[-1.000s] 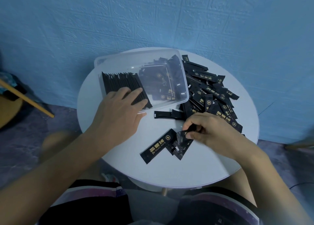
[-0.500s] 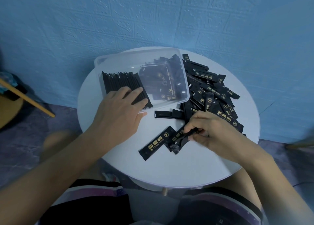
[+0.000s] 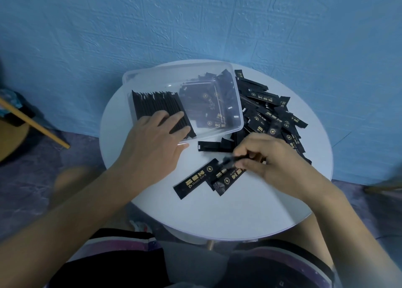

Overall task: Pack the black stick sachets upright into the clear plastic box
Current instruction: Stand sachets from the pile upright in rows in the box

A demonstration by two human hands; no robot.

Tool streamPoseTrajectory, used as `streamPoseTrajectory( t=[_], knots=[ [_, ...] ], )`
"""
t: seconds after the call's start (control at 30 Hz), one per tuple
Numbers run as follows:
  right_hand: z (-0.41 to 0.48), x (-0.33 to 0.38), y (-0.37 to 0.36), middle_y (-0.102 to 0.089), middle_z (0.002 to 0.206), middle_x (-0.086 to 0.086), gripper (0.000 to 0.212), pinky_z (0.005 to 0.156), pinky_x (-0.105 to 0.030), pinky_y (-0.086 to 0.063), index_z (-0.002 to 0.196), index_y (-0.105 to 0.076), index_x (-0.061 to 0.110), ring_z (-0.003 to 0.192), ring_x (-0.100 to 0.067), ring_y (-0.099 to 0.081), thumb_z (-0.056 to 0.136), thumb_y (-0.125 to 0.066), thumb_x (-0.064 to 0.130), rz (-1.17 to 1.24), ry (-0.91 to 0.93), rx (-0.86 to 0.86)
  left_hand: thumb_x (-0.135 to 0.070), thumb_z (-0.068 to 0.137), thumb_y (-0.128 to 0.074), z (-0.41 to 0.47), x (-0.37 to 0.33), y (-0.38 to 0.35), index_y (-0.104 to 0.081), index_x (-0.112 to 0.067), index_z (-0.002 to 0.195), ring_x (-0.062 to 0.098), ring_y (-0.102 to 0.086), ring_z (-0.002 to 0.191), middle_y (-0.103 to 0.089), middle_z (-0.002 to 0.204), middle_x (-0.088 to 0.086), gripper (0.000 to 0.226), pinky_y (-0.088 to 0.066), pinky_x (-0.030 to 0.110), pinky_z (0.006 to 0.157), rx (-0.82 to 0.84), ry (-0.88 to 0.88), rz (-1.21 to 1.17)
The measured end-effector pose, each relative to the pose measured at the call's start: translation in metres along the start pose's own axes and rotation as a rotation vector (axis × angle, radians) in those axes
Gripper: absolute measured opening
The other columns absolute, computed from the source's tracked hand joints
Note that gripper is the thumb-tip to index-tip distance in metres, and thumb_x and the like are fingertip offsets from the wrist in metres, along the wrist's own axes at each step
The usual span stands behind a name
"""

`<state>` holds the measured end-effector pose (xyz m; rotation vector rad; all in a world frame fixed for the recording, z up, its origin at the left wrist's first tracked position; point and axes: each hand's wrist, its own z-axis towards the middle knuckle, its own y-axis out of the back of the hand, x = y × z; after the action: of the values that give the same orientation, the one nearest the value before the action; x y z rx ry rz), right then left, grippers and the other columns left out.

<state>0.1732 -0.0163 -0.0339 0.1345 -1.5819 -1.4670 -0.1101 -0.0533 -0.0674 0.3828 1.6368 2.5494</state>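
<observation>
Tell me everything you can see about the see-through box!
The box is clear plastic, rectangular with rounded corners, no lid on. It sits on the round white table, far left. A row of black sachets stands on edge in its left end, with the left hand resting on them. A loose pile lies by its right side.

Clear glossy plastic box (image 3: 152,78); black sachets (image 3: 264,97) semi-matt foil, gold print; smooth white table (image 3: 250,211); rough textured wall (image 3: 195,22).
</observation>
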Motion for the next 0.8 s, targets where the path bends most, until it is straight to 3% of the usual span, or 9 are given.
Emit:
streamPoseTrajectory(
  t=[0.13,0.27,0.33,0.47,0.57,0.7,0.8],
  knots=[
    [0.02,0.021,0.01,-0.061,0.08,0.001,0.012,0.073,-0.049,-0.053,0.086,-0.06,0.019,0.075,-0.027,-0.063,0.092,-0.07,0.024,0.233,-0.011,-0.258,-0.038,0.094,-0.06,0.0,-0.002,0.0,-0.069,-0.019,0.129,0.036,-0.055,0.122,-0.058,0.144,0.009,0.04,-0.05,0.05,0.087,-0.003,-0.009,0.013],
    [0.059,0.039,0.005,-0.065,0.079,0.001,0.009,0.075,-0.049,-0.055,0.089,-0.06,0.02,0.075,-0.019,-0.064,0.095,-0.065,0.025,0.296,0.0,-0.484,-0.036,0.093,-0.062,-0.002,-0.008,0.0,-0.069,-0.018,0.127,0.036,-0.055,0.121,-0.058,0.143,0.01,0.04,-0.049,0.049,0.086,-0.022,-0.029,0.022],
    [0.081,0.041,-0.004,-0.067,0.079,0.002,0.01,0.072,-0.044,-0.056,0.097,-0.062,0.02,0.073,-0.015,-0.065,0.096,-0.063,0.03,0.175,-0.026,-0.523,-0.035,0.093,-0.063,-0.003,-0.01,-0.001,-0.068,-0.016,0.127,0.037,-0.054,0.122,-0.058,0.143,0.011,0.039,-0.049,0.05,0.087,-0.029,-0.037,0.016],
    [0.117,0.033,-0.024,-0.073,0.09,-0.001,0.022,0.076,-0.039,-0.052,0.111,-0.061,0.018,0.088,-0.029,-0.067,0.097,-0.059,0.036,-0.205,-0.143,-0.339,-0.033,0.091,-0.067,-0.004,-0.012,-0.002,-0.069,-0.015,0.127,0.038,-0.055,0.12,-0.059,0.142,0.014,0.041,-0.048,0.048,0.084,-0.046,-0.036,0.017],
    [0.13,0.026,-0.039,-0.073,0.092,-0.003,0.022,0.08,-0.039,-0.045,0.107,-0.06,0.022,0.099,-0.033,-0.063,0.095,-0.061,0.04,-0.245,-0.198,-0.221,-0.033,0.092,-0.066,-0.006,-0.013,-0.003,-0.067,-0.014,0.13,0.037,-0.054,0.12,-0.057,0.143,0.013,0.042,-0.048,0.048,0.084,-0.051,-0.032,0.016],
    [0.132,0.022,-0.038,-0.069,0.072,0.002,0.021,0.083,-0.038,-0.052,0.089,-0.06,0.023,0.078,-0.026,-0.068,0.092,-0.065,0.043,-0.145,-0.193,-0.219,-0.036,0.093,-0.064,-0.007,-0.013,-0.002,-0.065,-0.017,0.134,0.036,-0.053,0.122,-0.049,0.151,0.016,0.045,-0.048,0.047,0.088,-0.049,-0.02,0.014],
    [0.13,0.02,-0.037,-0.067,0.065,0.004,0.026,0.079,-0.033,-0.051,0.081,-0.059,0.024,0.073,-0.02,-0.067,0.092,-0.066,0.047,-0.132,-0.211,-0.224,-0.037,0.092,-0.066,-0.007,-0.014,-0.003,-0.066,-0.018,0.133,0.039,-0.052,0.125,-0.047,0.151,0.023,0.045,-0.049,0.049,0.093,-0.05,-0.003,0.005]
  ],
)
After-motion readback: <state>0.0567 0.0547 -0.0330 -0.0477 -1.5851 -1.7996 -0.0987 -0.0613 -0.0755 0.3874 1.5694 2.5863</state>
